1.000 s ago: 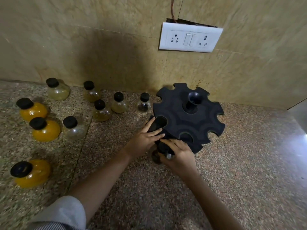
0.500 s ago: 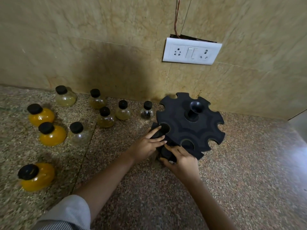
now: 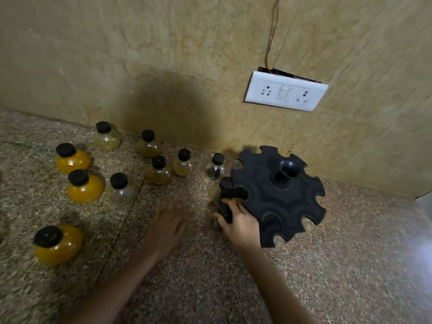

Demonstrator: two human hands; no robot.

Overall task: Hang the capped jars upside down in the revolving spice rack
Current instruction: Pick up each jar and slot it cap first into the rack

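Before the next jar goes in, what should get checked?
1. Left hand free to fetch a jar: ok, open and empty, though blurred.
2. Right hand steadying the rack: ok, its grip is on the near-left edge.
3. Jar under that edge seated in its slot: cannot tell, mostly hidden.
4. Empty slots left: ok, several open notches around the rim.
5. Caps on waiting jars: ok, the clear jar and the others all show black caps.
6. Path to the jars: ok, bare counter between.
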